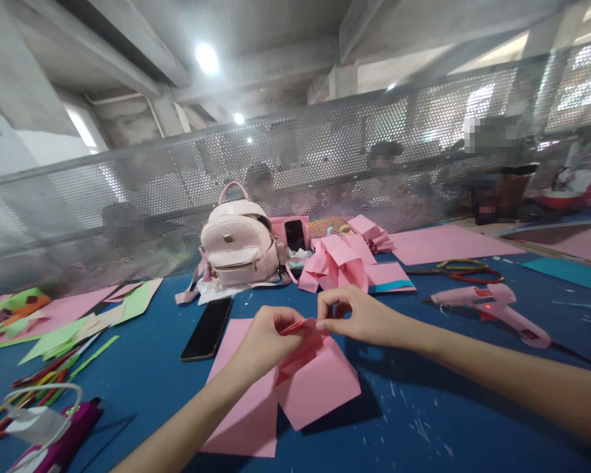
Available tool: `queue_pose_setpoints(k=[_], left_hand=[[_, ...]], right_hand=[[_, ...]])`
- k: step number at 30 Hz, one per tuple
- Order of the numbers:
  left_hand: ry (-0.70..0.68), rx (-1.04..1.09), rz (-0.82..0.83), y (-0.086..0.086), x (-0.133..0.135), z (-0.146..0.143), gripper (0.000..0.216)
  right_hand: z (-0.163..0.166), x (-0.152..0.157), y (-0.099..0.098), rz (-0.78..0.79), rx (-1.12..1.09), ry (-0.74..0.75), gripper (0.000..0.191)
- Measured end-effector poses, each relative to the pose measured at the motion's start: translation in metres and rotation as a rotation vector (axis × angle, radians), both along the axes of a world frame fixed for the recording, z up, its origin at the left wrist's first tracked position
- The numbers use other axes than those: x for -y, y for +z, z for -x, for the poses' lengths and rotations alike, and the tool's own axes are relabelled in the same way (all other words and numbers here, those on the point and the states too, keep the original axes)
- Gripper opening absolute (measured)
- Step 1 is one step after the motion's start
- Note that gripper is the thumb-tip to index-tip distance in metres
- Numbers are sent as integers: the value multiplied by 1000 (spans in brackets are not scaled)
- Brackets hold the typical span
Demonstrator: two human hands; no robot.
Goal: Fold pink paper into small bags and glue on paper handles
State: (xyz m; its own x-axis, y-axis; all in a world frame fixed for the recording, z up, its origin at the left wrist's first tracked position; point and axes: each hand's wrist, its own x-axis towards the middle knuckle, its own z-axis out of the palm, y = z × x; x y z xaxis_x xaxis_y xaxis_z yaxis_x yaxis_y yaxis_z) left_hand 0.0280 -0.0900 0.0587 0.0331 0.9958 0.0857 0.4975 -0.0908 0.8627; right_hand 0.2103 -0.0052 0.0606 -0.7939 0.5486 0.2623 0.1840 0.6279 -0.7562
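Note:
In the head view a folded piece of pink paper (320,387) stands partly raised over the blue table, its top edge gathered into layers. My left hand (270,338) pinches that gathered edge between thumb and fingers. Close on its right, my right hand (357,316) has thumb and forefinger bent together at the same edge; its pinch appears to be on the paper's corner. Under my left forearm lies a flat pink sheet (249,420), partly covered by the folded piece. A black phone (207,330) rests just left of the sheet.
A pink glue gun (492,309) lies at right, with scissors (465,269) behind it. Ahead are crumpled pink paper (337,263) and a pale backpack (241,243). Scissors and a purple power strip (73,433) sit at left. A perforated metal screen (315,157) stands behind.

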Motion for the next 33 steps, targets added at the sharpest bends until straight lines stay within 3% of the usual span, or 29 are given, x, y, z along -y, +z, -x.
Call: queue_pose_setpoints(k=[4, 6, 11, 14, 20, 25, 29, 33], left_hand=[[3, 2, 12, 0, -1, 4, 17], [-7, 3, 21, -1, -2, 6, 12], [-38, 12, 33, -2, -5, 9, 9], [-36, 8, 32, -2, -5, 8, 10], [-28, -22, 46, -3, -5, 8, 7], [-14, -47, 43, -4, -6, 9, 8], [-30, -30, 37, -6, -7, 12, 15], [-38, 0, 17, -8, -7, 13, 25]], right_hand=[[-2, -2, -5, -102, -9, -2, 8], [-4, -2, -6, -263, -34, 6, 4], [-11, -1, -3, -743, 1, 100, 15], [-11, 0, 2, -863, 75, 103, 27], [-12, 1, 9, -801, 133, 116, 42], [-36, 4, 12, -703, 104, 23, 32], [-79, 8, 10, -641, 83, -156, 32], [-157, 12, -9, -546, 177, -560, 32]])
